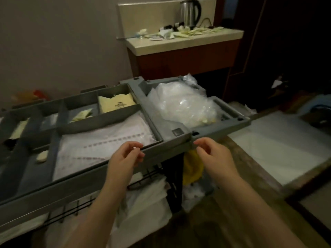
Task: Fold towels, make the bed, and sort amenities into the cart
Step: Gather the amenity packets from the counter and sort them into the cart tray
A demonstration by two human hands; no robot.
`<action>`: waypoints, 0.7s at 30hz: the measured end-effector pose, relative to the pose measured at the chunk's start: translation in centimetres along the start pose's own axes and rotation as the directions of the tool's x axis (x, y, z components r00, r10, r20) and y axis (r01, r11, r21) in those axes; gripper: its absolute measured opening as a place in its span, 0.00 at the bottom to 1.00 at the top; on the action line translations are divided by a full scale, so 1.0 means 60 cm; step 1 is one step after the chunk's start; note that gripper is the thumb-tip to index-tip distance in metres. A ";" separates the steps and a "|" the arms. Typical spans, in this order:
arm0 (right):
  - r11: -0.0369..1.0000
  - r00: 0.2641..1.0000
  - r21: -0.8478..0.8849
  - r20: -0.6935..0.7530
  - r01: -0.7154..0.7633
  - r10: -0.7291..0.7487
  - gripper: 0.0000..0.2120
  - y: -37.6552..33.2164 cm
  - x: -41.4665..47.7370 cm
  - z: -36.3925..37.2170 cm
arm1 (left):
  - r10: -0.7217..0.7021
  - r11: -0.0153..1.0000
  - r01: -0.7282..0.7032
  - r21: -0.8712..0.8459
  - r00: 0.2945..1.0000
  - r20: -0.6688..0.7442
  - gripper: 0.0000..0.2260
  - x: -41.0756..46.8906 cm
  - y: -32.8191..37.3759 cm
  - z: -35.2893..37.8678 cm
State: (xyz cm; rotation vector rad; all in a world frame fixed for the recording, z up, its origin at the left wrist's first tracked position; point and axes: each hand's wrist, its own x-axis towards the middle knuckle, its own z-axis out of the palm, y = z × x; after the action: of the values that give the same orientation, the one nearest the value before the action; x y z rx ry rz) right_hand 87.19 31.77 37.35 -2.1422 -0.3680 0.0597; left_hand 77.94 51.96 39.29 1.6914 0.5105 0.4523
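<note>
Both hands sat at lower centre of the frame, just at the front rim of the grey cart (89, 187). Left hand (125, 156) had fingers curled, thumb and forefinger pinching a tiny white scrap (133, 148), too small to identify. Right hand (213, 156) was curled near the cart's corner; could not tell whether it held anything. Amenity packets (116, 103), pale yellow and flat, lay in a back compartment of the cart tray, centre-left, with a few more in compartments further left. Loose packets (179, 34) were still scattered on the table (186, 43) at upper centre, beside a kettle (190, 13). A crumpled clear plastic bag (182, 104) filled the cart's right bay. Printed paper (107, 145) lay in the wide front tray; folded white linen (148, 203) was on the shelf below. Judged handling: the packets looked light, thin and floppy, likely slick, so best pinched by an edge or gathered as a small stack; hard squeezing could crease or burst them.
</note>
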 end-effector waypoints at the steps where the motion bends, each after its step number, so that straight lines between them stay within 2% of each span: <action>1: 1.000 1.000 0.026 0.003 -0.010 0.010 0.08 0.008 0.009 -0.015 | -0.007 1.000 0.007 0.017 1.000 0.003 0.10 0.006 0.003 0.016; 5: 0.997 1.000 0.069 0.008 0.025 -0.025 0.08 0.015 0.072 -0.046 | 0.010 0.997 -0.006 0.083 0.999 -0.048 0.09 0.052 0.013 0.045; 12: 0.973 0.970 0.002 0.065 0.233 -0.232 0.08 -0.015 0.257 -0.057 | 0.070 0.993 -0.055 0.109 0.988 -0.135 0.09 0.193 0.016 0.099; 16: 0.967 0.965 0.000 0.062 0.254 -0.253 0.08 -0.010 0.343 -0.083 | 0.064 0.993 -0.054 0.107 0.994 -0.088 0.09 0.261 0.037 0.168; 21: 0.983 0.982 -0.010 -0.010 0.186 -0.186 0.07 0.083 0.439 -0.162 | 0.096 0.986 -0.103 0.131 0.993 0.064 0.09 0.324 0.072 0.300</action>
State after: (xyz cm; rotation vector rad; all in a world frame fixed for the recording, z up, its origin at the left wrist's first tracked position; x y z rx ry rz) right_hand 115.30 28.82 41.36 -2.1062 -0.5615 -0.0602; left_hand 104.42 47.65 40.76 1.8598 0.4231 0.4482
